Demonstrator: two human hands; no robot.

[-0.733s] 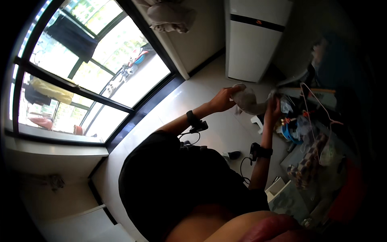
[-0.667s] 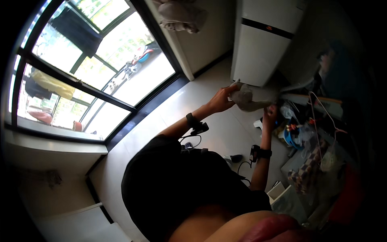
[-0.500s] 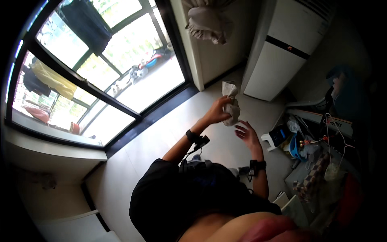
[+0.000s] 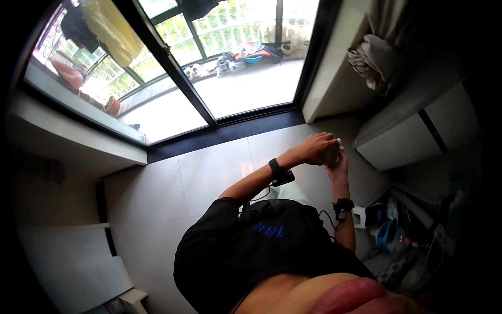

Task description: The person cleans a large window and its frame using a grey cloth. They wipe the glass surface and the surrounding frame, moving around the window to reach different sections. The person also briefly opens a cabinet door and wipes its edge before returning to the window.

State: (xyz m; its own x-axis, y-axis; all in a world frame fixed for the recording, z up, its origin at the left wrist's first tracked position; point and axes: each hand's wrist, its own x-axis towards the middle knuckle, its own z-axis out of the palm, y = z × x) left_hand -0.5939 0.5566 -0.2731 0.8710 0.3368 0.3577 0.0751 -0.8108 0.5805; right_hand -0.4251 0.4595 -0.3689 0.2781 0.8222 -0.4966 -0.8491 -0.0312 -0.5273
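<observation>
My left hand [image 4: 315, 148] is closed on a crumpled, pale grey-beige cloth [image 4: 331, 155], mostly hidden between my fingers. Right up against it, my right hand [image 4: 339, 166] is closed around the cloth from the near side. A small white bit [image 4: 340, 144] sticks out beside the knuckles; I cannot make out whether it belongs to the cloth. Both hands are raised in front of me above the pale tiled floor [image 4: 214, 167]. A black strap with a small device sits on each wrist.
A black-framed sliding glass door [image 4: 214, 123] stands ahead, with shoes and a blue basin [image 4: 253, 59] on the balcony beyond. A tied curtain [image 4: 377, 57] hangs at right, above a tall white cabinet-like unit [image 4: 402, 141]. Clutter with a white stool-like piece [image 4: 361, 217] lies at lower right.
My right hand, apart with fingers spread before, has come up to the cloth. The cloth, hanging long from my left hand earlier, is now bunched between both hands. My view has turned left.
</observation>
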